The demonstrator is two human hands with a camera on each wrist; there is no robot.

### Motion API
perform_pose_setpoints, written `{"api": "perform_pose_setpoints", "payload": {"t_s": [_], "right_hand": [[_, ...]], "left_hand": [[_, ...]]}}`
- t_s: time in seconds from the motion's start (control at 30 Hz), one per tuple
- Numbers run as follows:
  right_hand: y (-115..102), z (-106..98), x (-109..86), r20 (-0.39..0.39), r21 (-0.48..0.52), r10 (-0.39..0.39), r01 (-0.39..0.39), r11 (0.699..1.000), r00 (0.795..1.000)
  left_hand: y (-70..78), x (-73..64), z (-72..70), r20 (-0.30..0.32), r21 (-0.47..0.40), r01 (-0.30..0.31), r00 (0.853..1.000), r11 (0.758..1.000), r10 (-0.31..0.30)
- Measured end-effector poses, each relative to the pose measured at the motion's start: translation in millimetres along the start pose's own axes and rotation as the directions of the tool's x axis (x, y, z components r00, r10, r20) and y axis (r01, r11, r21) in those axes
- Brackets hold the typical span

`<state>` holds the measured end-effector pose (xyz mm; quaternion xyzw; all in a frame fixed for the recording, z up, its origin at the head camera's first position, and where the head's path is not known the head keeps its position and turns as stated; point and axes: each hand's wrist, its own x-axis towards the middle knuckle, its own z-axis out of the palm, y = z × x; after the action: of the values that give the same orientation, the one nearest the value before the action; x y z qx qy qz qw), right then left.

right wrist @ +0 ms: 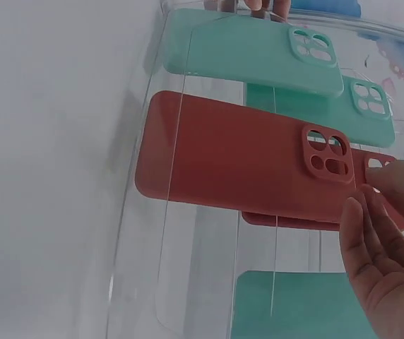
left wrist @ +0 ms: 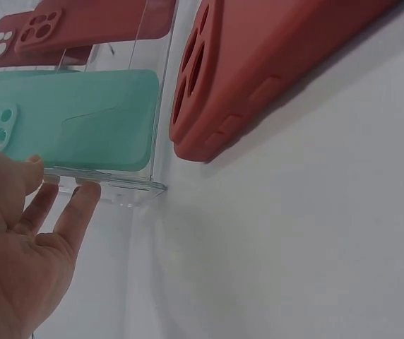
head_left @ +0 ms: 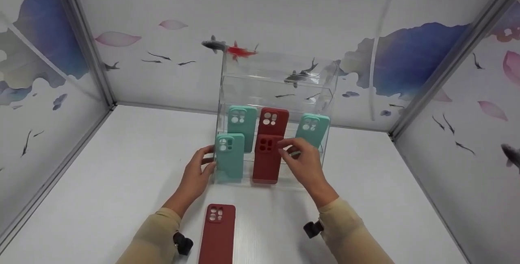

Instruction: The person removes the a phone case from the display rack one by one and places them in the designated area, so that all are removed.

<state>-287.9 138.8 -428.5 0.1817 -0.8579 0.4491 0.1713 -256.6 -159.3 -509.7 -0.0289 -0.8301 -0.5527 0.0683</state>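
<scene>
A clear tiered display stand (head_left: 248, 87) holds several phone cases leaning back. My left hand (head_left: 196, 174) grips the stand's left side, beside a front-row mint phone case (head_left: 230, 160); its thumb and fingers lie either side of the clear edge in the left wrist view. My right hand (head_left: 304, 158) pinches the upper right edge of a front-row red phone case (head_left: 266, 168), near its camera cutouts. Behind stand another red phone case (head_left: 273, 120), a mint phone case (head_left: 248, 124) on the left and another mint phone case (head_left: 313, 128), partly hidden by my right hand.
A loose red phone case (head_left: 218, 231) lies on the white table (head_left: 142, 146) in front of the stand, between my forearms. Printed panels with fish and petals enclose the table at the back (head_left: 284, 20) and both sides.
</scene>
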Motion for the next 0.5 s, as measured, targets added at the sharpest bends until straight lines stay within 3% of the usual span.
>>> {"api": "perform_pose_setpoints", "payload": {"t_s": [0.2, 0.5], "right_hand": [[2, 6, 12.4, -0.032, -0.058, -0.070, 0.068, 0.996, 0.997], [12, 7, 13.1, -0.029, -0.083, -0.034, 0.032, 0.996, 0.999]], "left_hand": [[-3.3, -0.7, -3.9, -0.016, 0.002, 0.006, 1.000, 1.000, -0.006], [-0.3, -0.5, -1.6, 0.007, 0.013, -0.001, 1.000, 1.000, 0.001]]}}
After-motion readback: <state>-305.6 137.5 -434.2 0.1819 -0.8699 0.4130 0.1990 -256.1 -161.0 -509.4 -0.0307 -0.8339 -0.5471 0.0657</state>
